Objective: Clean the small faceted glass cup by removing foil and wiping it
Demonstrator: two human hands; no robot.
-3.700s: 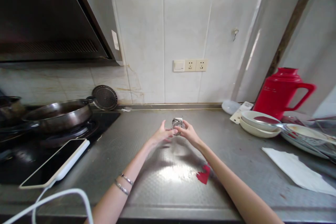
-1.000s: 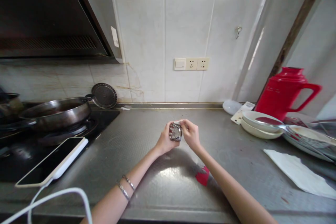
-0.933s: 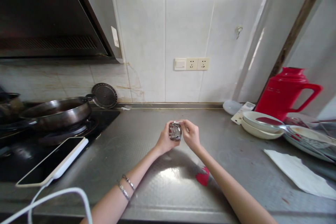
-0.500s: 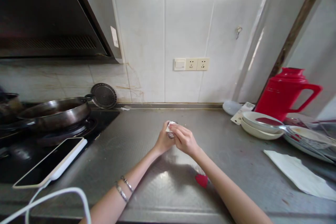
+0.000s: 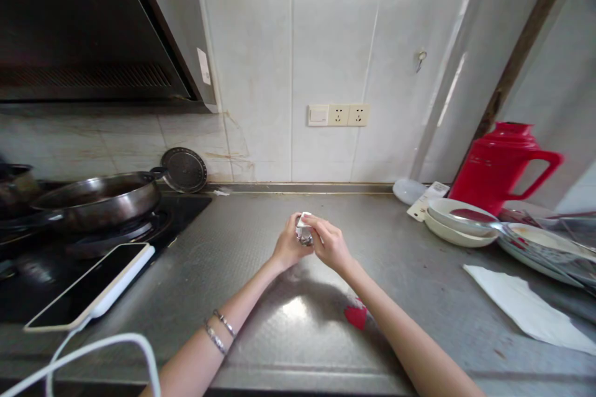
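Note:
Above the middle of the steel counter, my left hand point(image 5: 289, 248) is closed around a small shiny, silvery object point(image 5: 305, 236). What kind of object it is, I cannot tell, since fingers cover most of it. My right hand point(image 5: 331, 245) pinches a small folded piece of white tissue point(image 5: 305, 219) against the object's top. Both hands meet there, fingers almost touching. Beside my right forearm lies a red patch point(image 5: 356, 315), partly hidden by the arm.
A phone point(image 5: 88, 288) with a white cable lies by the stove at left, near a steel pan point(image 5: 97, 201). On the right stand a red thermos jug point(image 5: 493, 164), stacked bowls point(image 5: 459, 236) and plates, with a white paper sheet point(image 5: 526, 310) in front.
The silvery object shows more between my hands. My right hand and the tissue have shifted slightly, and the view has moved a little.

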